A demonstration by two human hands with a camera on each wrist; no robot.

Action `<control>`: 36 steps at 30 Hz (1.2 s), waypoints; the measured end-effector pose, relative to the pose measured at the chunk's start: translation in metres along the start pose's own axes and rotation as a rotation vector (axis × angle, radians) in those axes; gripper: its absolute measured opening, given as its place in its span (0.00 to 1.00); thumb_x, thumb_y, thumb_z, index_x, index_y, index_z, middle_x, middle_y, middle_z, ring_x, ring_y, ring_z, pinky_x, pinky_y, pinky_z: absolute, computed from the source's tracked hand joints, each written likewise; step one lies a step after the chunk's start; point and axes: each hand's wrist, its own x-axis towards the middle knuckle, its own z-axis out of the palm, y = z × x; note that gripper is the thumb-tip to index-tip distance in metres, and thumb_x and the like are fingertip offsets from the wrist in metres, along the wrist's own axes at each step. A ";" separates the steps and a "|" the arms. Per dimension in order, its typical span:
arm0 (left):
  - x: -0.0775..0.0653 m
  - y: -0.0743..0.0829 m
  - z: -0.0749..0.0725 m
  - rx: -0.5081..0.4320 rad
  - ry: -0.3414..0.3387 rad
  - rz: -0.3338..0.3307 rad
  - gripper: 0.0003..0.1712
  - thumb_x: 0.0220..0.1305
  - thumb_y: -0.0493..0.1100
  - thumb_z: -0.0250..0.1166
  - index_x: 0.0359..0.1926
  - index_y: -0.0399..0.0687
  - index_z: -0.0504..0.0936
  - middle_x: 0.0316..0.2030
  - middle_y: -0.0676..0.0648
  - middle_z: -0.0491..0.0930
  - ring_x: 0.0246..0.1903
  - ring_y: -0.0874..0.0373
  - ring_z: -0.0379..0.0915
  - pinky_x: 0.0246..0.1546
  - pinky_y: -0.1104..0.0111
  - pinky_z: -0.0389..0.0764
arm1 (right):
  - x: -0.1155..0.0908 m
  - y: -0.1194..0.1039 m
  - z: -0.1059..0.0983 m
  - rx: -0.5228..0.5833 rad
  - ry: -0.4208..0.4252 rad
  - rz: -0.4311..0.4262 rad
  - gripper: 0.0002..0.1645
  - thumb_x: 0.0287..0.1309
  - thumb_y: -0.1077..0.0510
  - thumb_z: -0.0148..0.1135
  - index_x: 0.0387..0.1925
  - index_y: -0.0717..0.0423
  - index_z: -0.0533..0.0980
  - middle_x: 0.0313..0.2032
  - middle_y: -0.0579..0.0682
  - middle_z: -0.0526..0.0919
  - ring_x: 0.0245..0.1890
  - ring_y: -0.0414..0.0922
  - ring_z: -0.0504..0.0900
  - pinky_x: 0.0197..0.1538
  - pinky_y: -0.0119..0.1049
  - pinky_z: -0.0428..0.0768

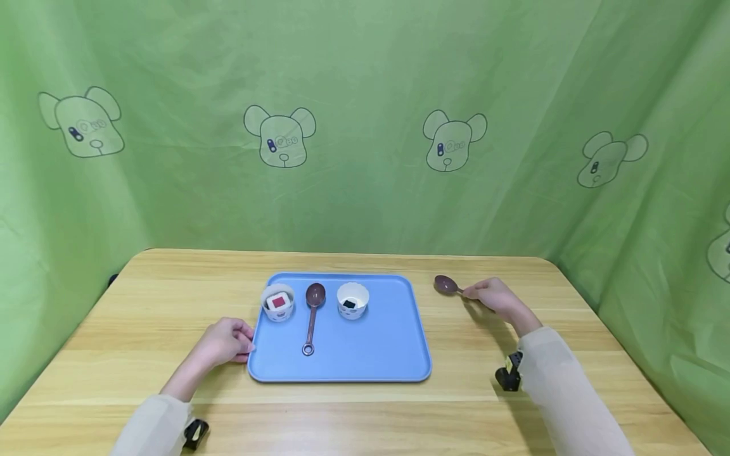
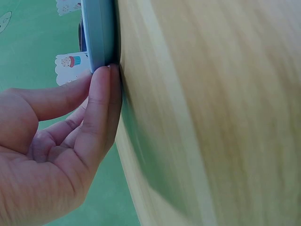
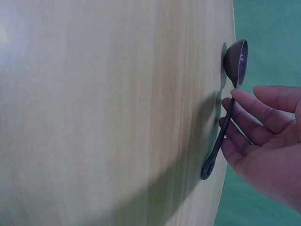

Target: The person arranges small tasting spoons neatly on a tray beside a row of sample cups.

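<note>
In the head view, my left hand [image 1: 225, 341] is at the left edge of a blue tray [image 1: 371, 354]. The left wrist view shows its thumb and fingers pinching the tray's rim [image 2: 101, 33]. At the right, my right hand [image 1: 497, 296] touches the handle of a brown spoon [image 1: 445, 284]. In the right wrist view, fingertips lie along and behind the spoon's handle [image 3: 219, 139], while the thumb stands apart from it. A second brown spoon [image 1: 311, 323] lies on the tray between two paper cups. The left cup [image 1: 279, 314] contains a white-and-red block; the right cup [image 1: 355, 294] contains something black.
Everything stands on a light wooden table [image 1: 319, 424]. A green curtain [image 1: 365, 202] with bear-head drawings hangs behind it and along both sides. Small black devices are strapped at both wrists, such as the right one [image 1: 509, 372].
</note>
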 end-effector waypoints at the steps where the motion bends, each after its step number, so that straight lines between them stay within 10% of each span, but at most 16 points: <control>1: 0.000 0.000 0.000 -0.001 -0.002 0.002 0.08 0.51 0.21 0.56 0.36 0.25 0.72 0.25 0.40 0.74 0.24 0.55 0.74 0.27 0.66 0.84 | 0.000 0.000 0.000 -0.002 0.002 0.004 0.20 0.60 0.60 0.54 0.46 0.74 0.73 0.48 0.68 0.73 0.47 0.57 0.70 0.50 0.47 0.72; 13: -0.001 0.000 0.002 -0.018 0.006 -0.007 0.08 0.51 0.21 0.57 0.35 0.25 0.72 0.24 0.41 0.74 0.23 0.56 0.74 0.27 0.67 0.84 | 0.002 0.001 0.000 -0.006 0.010 0.047 0.18 0.58 0.59 0.56 0.42 0.72 0.77 0.36 0.57 0.74 0.31 0.47 0.67 0.30 0.34 0.68; 36: -0.001 0.001 0.002 0.002 0.012 0.002 0.08 0.50 0.21 0.57 0.34 0.26 0.73 0.24 0.41 0.74 0.22 0.56 0.74 0.27 0.67 0.84 | -0.004 -0.001 -0.003 0.009 -0.052 -0.001 0.17 0.61 0.66 0.46 0.44 0.75 0.74 0.45 0.67 0.75 0.39 0.52 0.72 0.43 0.40 0.76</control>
